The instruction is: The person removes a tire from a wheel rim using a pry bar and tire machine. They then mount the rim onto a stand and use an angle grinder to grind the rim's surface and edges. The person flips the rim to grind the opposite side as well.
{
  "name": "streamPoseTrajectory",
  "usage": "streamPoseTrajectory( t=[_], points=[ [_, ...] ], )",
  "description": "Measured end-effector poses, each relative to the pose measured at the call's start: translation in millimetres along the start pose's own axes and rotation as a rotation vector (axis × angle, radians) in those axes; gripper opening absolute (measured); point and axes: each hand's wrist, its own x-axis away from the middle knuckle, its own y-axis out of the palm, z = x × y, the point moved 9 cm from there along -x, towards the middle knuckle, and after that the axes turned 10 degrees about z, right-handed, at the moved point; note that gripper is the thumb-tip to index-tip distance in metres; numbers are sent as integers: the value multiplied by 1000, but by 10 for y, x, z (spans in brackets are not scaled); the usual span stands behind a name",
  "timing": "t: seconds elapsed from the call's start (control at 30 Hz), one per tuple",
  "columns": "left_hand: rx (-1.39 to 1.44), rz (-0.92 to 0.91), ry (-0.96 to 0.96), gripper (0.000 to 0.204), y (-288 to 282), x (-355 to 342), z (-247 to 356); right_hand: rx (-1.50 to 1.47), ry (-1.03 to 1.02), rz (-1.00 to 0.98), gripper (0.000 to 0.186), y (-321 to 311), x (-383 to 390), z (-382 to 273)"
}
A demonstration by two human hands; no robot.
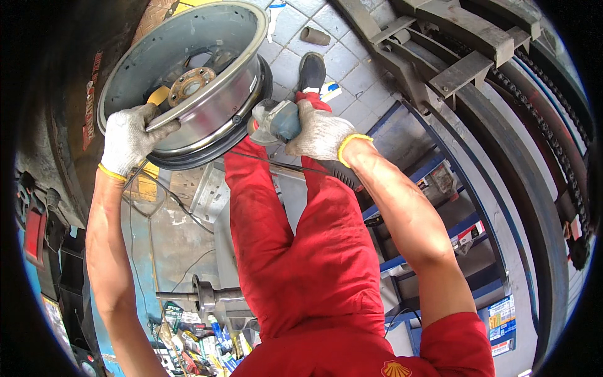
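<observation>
A bare metal wheel rim (217, 105) stands at the upper left, its open side tilted up and toward me. Inside it shows a rust-coloured hub disc (190, 85) with bolt holes, and a yellow piece (158, 96) beside that. A black ring (204, 157) lies along the rim's lower edge. My left hand (129, 138), in a white knit glove, is closed over the rim's near left lip. My right hand (319, 131), gloved the same way, is wrapped round an angle grinder (286, 119). The grinder's guarded head is close to the rim's right side; whether they touch I cannot tell.
A dark cord (276, 164) crosses over my red trousers (314, 232). A short pipe piece (315, 36) and a small box (330, 92) lie on the tiled floor. Heavy steel framework with a chain (546, 119) fills the right. Cluttered packages (220, 339) lie lower left.
</observation>
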Motion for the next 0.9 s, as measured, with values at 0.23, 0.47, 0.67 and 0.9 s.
streamPoseTrajectory(
  t=[0.23,0.47,0.67,0.9],
  points=[
    [4,-19,26,47,-74,-43,42,98,72,80,83,-259,-400,155],
    [-70,11,-40,45,-144,-214,188,-19,142,196,97,-368,-200,548],
    [-259,174,122,56,675,-728,1104,-126,153,124,102,-67,501,581],
    [-254,65,115,49,690,-335,1097,-242,92,6,81,308,1110,355]
  ],
)
